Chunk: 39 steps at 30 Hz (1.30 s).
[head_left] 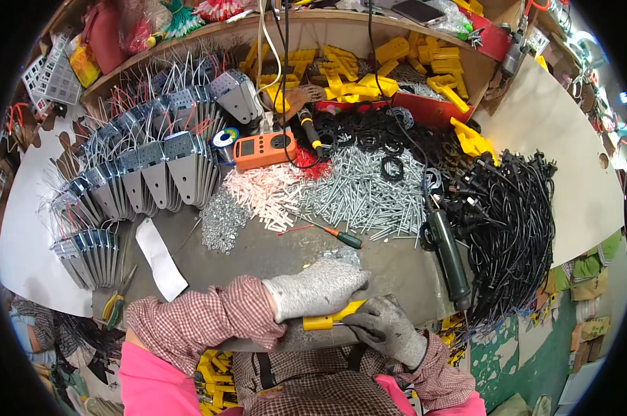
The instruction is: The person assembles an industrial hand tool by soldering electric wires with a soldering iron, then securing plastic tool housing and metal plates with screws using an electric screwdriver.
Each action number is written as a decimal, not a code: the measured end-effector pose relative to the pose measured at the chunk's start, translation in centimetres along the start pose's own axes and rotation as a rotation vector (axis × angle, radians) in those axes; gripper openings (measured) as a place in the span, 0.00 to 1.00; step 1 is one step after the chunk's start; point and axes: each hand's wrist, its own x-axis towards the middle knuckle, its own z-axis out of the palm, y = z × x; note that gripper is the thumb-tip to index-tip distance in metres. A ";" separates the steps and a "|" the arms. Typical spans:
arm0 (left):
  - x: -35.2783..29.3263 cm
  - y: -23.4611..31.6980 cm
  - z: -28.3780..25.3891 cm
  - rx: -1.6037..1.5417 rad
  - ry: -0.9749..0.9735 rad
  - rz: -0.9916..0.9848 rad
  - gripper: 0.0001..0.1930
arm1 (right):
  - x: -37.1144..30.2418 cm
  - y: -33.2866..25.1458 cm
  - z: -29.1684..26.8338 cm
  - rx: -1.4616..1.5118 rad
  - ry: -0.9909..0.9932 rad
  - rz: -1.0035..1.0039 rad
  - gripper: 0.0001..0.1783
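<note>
My left hand [319, 286], in a light grey knit glove, lies across the front of the grey work table [272, 253] with its fingers reaching right over a yellow plastic part [325, 319]. My right hand [383, 326], in a darker grey glove, grips the right end of that same yellow part at the table's front edge. Just beyond my left fingertips lies a small heap of silver metal bits [341, 255]. Both forearms wear checked sleeves.
A pile of silver screws [358, 191], white plastic pieces [265, 194], black rings [369, 132], black power cords [511, 215], a dark electric screwdriver [449, 256], a small orange-handled screwdriver [338, 234], an orange meter [263, 149], rows of grey metal brackets [154, 166], yellow parts [369, 73] at the back.
</note>
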 end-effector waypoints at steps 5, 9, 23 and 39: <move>-0.7 -1.2 -0.3 -0.022 -0.028 -0.014 0.18 | 0.7 0.1 -0.4 0.027 -0.009 -0.086 0.15; -0.3 -2.1 0.1 -0.007 0.065 0.026 0.17 | 1.1 0.0 -0.2 -0.024 0.020 -0.032 0.14; -3.1 -0.5 -2.8 0.071 -0.309 0.013 0.29 | 1.1 -0.4 0.5 0.005 0.038 -0.018 0.16; -6.1 -1.2 -2.5 0.225 -0.137 -0.063 0.42 | 2.4 -1.2 -0.9 -0.004 -0.210 -0.042 0.18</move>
